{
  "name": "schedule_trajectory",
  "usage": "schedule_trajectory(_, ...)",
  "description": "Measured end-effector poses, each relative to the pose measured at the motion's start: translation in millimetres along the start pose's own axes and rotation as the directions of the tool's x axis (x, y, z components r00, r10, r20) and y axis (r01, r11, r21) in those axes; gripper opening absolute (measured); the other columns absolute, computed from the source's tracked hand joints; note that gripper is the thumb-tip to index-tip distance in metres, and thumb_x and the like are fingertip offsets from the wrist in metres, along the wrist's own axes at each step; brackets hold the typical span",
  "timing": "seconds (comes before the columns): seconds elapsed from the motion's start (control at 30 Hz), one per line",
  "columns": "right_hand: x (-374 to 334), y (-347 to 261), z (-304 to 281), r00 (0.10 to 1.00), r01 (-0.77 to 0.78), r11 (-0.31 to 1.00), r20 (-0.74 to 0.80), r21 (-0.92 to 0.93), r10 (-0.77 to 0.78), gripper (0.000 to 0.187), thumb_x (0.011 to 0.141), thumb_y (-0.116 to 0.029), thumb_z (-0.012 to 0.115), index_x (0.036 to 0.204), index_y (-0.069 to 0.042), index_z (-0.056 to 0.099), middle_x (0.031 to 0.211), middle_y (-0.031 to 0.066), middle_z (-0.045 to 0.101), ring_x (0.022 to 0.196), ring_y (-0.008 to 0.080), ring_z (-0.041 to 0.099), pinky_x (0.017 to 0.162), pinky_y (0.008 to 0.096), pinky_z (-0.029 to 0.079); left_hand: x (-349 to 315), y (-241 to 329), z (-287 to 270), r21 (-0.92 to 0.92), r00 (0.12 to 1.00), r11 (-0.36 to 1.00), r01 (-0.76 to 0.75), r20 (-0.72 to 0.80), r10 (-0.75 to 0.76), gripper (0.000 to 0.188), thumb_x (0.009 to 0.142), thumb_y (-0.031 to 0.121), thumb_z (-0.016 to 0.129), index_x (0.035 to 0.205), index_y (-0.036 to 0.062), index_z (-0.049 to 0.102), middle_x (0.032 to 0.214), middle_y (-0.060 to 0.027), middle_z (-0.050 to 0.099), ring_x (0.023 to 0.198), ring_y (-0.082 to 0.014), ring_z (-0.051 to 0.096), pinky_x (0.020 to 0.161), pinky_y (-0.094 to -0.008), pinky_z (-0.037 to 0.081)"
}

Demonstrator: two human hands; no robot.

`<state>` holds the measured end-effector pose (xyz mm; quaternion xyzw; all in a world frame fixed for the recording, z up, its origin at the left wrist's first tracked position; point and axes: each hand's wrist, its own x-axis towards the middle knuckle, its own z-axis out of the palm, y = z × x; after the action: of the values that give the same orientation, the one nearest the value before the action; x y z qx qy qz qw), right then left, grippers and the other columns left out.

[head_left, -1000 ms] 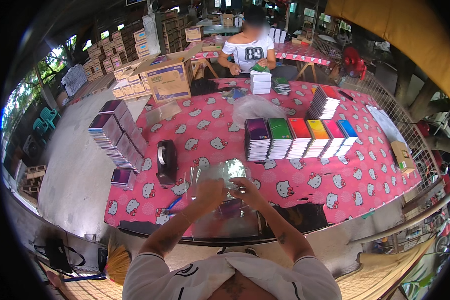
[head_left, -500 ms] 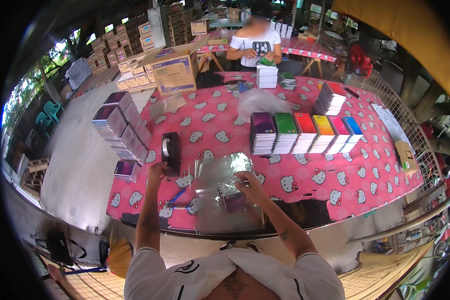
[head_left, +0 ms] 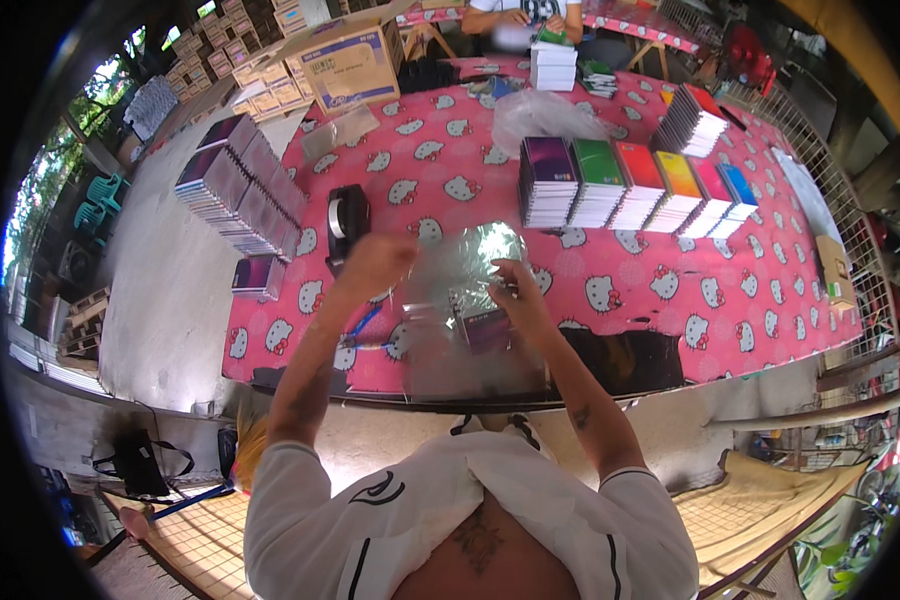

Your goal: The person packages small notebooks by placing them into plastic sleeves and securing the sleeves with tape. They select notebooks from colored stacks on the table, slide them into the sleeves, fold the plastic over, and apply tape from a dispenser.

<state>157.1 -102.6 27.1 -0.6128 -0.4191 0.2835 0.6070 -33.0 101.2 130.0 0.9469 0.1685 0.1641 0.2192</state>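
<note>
A dark purple notebook (head_left: 487, 328) lies under clear plastic wrap (head_left: 432, 345) at the near edge of the table. At the wrap's right side, my right hand (head_left: 518, 292) curls its fingers on the shiny film. My left hand (head_left: 382, 262) hangs just left of the wrap, smeared by motion, so its fingers and anything in them cannot be made out. Beyond it stands a black tape dispenser (head_left: 347, 222) with a pale roll. A slim blue tool (head_left: 364, 322) lies on the cloth below my left hand; its kind is unclear.
Tall stacks of wrapped notebooks (head_left: 232, 185) stand left, beside a small purple pile (head_left: 258, 277). Coloured notebook stacks (head_left: 618, 187) line the right middle, before a crumpled plastic bag (head_left: 540, 120). A large carton (head_left: 348, 68) stands far left. A co-worker (head_left: 520, 22) handles notebooks across the table.
My left hand has left the tape dispenser and swung right toward the wrap. My right hand stays at the film. The whole view has tilted downward.
</note>
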Motion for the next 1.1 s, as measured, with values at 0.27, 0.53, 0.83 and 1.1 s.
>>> schedule_trajectory(0.27,5.1,-3.6,-8.6,0.994,-0.064,0.995,0.099,0.073,0.057,0.046,0.092,-0.01,0.067,0.134,-0.007,0.051,0.118,0.0063,0.057,0.101,0.0148,0.054,0.088,0.0317,0.048,101.8,-7.1,80.2,-0.024,0.699,0.968,-0.248,0.687,0.197,0.038,0.083,0.043,0.073,0.089,0.0052,0.071,0.071,-0.005,0.067,0.064,-0.0165,0.06,0.061,-0.034,0.047)
schedule_trajectory(0.53,-9.1,-4.2,-9.6,0.985,0.167,0.955,0.002,-0.246,-0.172,0.038,0.09,-0.007,0.066,0.127,-0.008,0.06,0.12,0.0101,0.057,0.104,0.0229,0.059,0.092,0.0354,0.048,18.9,-56.1,158.0,-0.747,0.936,0.589,0.308,0.35,-0.045,0.04,0.094,0.024,0.061,0.128,0.003,0.059,0.118,-0.0111,0.062,0.112,-0.0198,0.058,0.094,-0.0319,0.047)
schedule_trajectory(0.83,-14.2,-49.4,26.0,0.853,0.522,0.339,0.471,-0.783,-0.225,0.065,0.1,-0.05,0.044,0.149,-0.009,0.036,0.151,0.0156,0.04,0.143,0.0376,0.032,0.113,0.0605,0.025,-85.7,48.9,161.6,-0.175,0.971,0.964,0.2,-0.098,-0.22,0.069,0.082,0.022,0.075,0.14,0.0036,0.042,0.141,-0.0223,0.039,0.128,-0.0362,0.045,0.096,-0.0427,0.047)
schedule_trajectory(1.1,-2.3,15.7,-13.7,0.979,0.198,0.765,0.155,-0.613,-0.13,0.056,0.092,-0.037,0.062,0.14,-0.01,0.05,0.151,0.0201,0.037,0.138,0.0414,0.036,0.109,0.0638,0.027,-138.2,59.9,89.2,-0.596,0.809,0.782,0.183,-0.36,-0.464,0.068,0.078,0.028,0.083,0.131,0.0034,0.046,0.124,-0.0119,0.057,0.107,-0.0252,0.06,0.083,-0.0361,0.053)
